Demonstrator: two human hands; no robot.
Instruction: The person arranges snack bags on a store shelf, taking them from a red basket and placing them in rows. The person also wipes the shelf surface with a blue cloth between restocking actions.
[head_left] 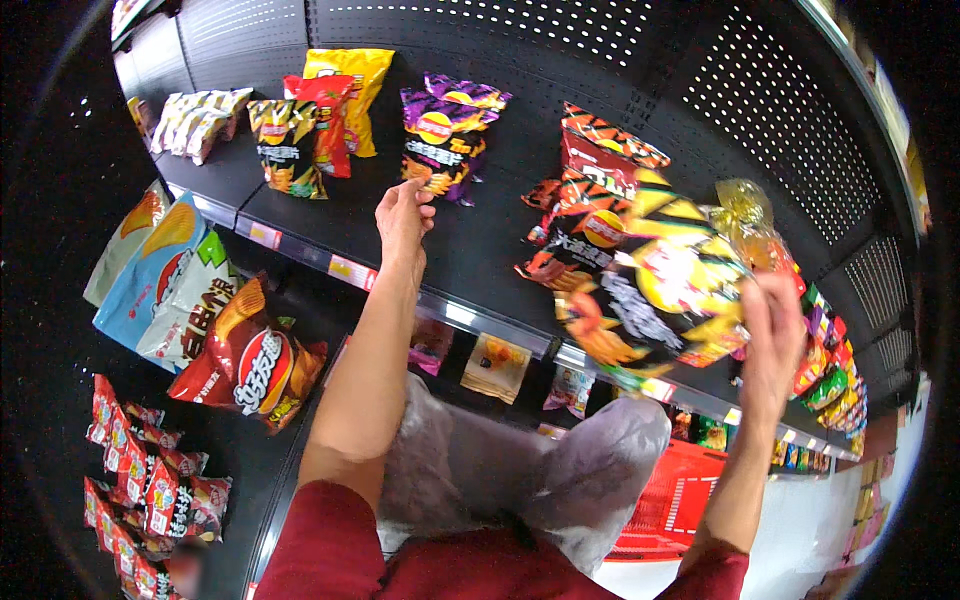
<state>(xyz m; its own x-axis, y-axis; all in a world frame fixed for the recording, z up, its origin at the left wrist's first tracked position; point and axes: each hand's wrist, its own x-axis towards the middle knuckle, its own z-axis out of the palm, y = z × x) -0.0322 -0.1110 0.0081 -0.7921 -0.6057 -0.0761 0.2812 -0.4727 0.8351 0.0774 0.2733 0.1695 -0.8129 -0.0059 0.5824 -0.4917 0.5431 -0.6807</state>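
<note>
My left hand [404, 222] reaches onto the black shelf, its fingers closed at the lower edge of a purple and black chip bag [436, 136] that stands upright. A second purple bag shows partly behind it. On the right, my right hand [773, 325] grips a yellow and black chip bag [655, 285] by its right edge. This bag is tilted, somewhat blurred, and held in front of the shelf edge. Just behind it, partly covered, stand dark red and orange chip bags [583, 225].
Yellow [362, 75], red [330, 120] and black-orange [285, 150] bags stand on the shelf's left. Larger snack bags [255, 365] fill the lower left shelf, with small red packs [130, 465] below. A red basket [670, 500] is at lower right.
</note>
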